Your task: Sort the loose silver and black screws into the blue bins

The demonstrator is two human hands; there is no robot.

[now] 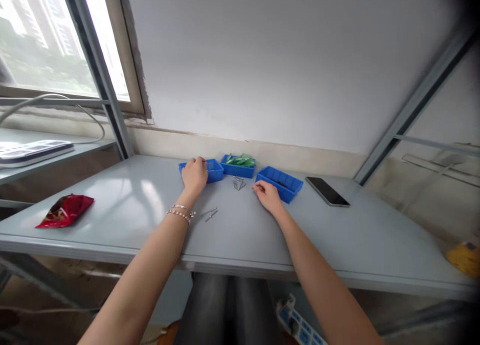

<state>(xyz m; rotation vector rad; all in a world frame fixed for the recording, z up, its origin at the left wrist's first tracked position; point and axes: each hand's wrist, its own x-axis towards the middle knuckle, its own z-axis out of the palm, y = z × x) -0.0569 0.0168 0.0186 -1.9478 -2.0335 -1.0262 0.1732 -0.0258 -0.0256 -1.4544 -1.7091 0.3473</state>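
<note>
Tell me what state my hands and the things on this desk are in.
Left hand: over left bin, grip unclear
Right hand: fingers curled, grip unclear
Left bin: open, partly covered
Middle bin: open, holding green packets
Right bin: open, dark bits inside
Phone: screen dark
Red packet: lying down, crumpled
Metal pins: loose, in two groups

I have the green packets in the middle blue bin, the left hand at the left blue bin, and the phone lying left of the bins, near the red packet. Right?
Not quite: in the head view the phone lies right of the bins, far from the red packet. The rest stands.
</note>
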